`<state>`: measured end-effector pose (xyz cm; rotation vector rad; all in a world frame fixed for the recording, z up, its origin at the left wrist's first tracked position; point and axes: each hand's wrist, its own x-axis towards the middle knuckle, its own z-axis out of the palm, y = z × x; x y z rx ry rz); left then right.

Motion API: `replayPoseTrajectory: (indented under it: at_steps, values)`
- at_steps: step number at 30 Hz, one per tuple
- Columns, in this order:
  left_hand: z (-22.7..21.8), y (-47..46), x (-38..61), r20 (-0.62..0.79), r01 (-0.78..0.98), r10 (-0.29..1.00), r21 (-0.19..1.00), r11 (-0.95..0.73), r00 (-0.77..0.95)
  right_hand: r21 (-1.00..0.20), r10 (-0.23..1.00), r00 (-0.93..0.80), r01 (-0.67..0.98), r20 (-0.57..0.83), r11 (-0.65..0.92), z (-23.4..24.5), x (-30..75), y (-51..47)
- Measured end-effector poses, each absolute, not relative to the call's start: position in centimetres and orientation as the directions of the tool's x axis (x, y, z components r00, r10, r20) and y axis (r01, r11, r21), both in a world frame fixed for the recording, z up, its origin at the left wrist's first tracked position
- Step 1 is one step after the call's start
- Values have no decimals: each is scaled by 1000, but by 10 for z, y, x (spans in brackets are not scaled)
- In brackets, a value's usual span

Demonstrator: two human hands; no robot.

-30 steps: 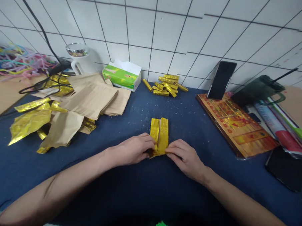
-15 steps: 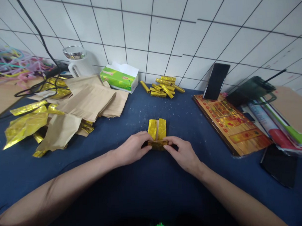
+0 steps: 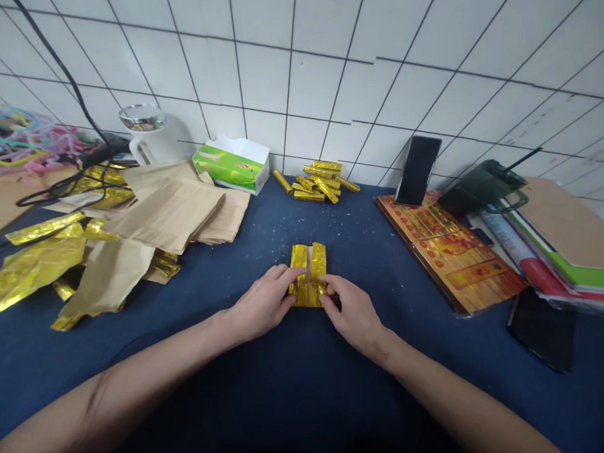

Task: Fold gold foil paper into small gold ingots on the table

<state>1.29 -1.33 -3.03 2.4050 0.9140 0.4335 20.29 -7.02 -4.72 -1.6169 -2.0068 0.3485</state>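
Observation:
A small sheet of gold foil paper [image 3: 307, 294] lies on the dark blue table, its two sides folded inward so a strip of brown backing shows between them. Its near end is folded up across those sides. My left hand [image 3: 266, 301] pinches the left edge of this fold with thumb and index finger. On the opposite edge, the fingers of my right hand [image 3: 353, 312] are closed in the same way. Beyond the sheet, near the wall, sits a pile of rolled gold paper pieces [image 3: 323, 181].
Brown and gold paper sheets [image 3: 166, 212] spread over the left side, beside a green tissue pack [image 3: 229, 168] and a white mug [image 3: 153, 143]. At right, a phone [image 3: 417, 170] leans upright by an orange patterned box [image 3: 448, 260], a dark cup [image 3: 480, 186] and stacked folders [image 3: 572, 228].
The near fold of the gold paper, raised and dark before, now lies flatter over the sides. Both hands keep hold of its edges. The whole view has shifted slightly.

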Motion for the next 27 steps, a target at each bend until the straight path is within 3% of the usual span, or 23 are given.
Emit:
replayPoseTrajectory:
  at_steps: [11, 21, 27]
  values:
    - [-30, -15, 14, 140, 472, 589, 466, -749, 796, -305, 914, -286, 877, 289, 371, -51, 203, -70]
    - [-32, -20, 11, 89, 483, 509, 216, -849, 856, -152, 890, -331, 908, 313, 391, -46, 202, -74]
    - [-25, -22, 13, 134, 440, 444, 58, -896, 886, -88, 897, -342, 921, 278, 379, -42, 201, -75]
